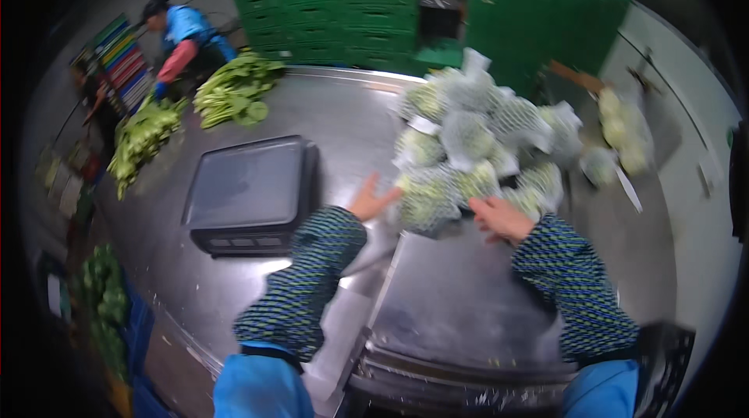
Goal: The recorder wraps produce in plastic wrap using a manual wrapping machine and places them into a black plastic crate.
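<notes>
Both arms reach forward over a steel table [351, 102]. My left hand [373, 198], fingers spread, is at the left edge of a heap of pale green vegetables in white foam netting; whether it touches the nearest netted vegetable [426, 198] I cannot tell. My right hand [498, 219] is at the near side of the heap, fingers apart, beside another netted vegetable [477, 181]. Neither hand appears to hold anything. Below the hands lies a flat metal surface [456, 295]. An upside-down dark plastic crate [248, 184] rests left of my left hand.
A co-worker [190, 38] at the far left handles leafy green stalks [146, 137], near another leafy bunch [237, 87]. Green crates [304, 8] are stacked behind the table. Bagged pale vegetables [626, 131] lie at the right. Green vegetables [105, 301] fill a blue crate at lower left.
</notes>
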A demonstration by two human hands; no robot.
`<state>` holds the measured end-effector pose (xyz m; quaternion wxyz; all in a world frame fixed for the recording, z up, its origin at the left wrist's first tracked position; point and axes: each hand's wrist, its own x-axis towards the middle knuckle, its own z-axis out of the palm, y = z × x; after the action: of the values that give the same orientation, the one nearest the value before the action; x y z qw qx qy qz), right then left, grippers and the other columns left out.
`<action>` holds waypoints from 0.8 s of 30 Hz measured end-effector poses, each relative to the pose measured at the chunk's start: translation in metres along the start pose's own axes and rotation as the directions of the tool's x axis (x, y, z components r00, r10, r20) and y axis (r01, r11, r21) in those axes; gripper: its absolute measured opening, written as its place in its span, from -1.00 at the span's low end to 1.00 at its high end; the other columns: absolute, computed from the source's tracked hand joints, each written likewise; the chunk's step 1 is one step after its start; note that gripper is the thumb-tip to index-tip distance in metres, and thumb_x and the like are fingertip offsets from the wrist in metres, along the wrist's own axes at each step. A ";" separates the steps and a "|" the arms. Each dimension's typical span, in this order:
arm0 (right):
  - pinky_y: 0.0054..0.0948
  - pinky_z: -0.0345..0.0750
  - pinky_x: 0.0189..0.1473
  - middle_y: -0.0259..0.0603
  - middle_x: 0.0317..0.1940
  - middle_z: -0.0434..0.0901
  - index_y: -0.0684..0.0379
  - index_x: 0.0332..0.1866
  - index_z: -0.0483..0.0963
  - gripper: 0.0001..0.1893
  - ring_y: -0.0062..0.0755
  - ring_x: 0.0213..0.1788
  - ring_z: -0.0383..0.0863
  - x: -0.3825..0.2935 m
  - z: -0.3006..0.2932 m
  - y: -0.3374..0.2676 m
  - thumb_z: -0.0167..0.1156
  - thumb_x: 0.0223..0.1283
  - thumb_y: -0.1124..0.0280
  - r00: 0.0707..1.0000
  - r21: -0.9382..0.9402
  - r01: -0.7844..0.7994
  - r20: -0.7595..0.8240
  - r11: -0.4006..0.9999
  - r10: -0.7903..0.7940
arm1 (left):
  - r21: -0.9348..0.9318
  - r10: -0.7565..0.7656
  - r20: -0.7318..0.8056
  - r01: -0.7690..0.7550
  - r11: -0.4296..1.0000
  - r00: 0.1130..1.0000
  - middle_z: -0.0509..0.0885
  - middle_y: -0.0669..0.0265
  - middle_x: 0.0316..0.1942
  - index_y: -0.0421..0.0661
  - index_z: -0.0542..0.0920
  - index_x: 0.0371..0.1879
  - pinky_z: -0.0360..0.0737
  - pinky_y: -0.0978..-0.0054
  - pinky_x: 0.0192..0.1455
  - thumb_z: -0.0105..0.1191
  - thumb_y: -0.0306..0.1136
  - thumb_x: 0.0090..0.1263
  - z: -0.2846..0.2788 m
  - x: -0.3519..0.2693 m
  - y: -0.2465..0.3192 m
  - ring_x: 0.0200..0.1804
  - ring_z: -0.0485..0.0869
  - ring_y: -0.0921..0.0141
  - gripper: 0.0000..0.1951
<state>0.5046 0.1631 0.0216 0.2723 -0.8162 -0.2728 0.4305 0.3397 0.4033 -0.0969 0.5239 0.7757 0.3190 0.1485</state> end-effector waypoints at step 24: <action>-0.30 0.50 -0.09 -0.18 -0.01 0.47 0.11 0.07 0.36 -0.62 -0.37 0.01 0.49 -0.229 0.016 0.114 -0.10 0.26 0.13 0.841 0.746 0.536 -0.514 0.396 -0.171 | -0.263 0.898 0.112 -0.858 0.440 0.426 0.36 -0.03 0.07 -0.19 0.21 0.23 0.23 0.19 0.24 0.13 -0.32 -0.11 0.152 -0.217 0.181 0.11 0.33 0.03 -0.22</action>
<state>0.4048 -0.0690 0.0628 0.7769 -0.5468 -0.1328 0.2825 0.3241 0.1081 0.0276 0.4648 0.7925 -0.2117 0.3333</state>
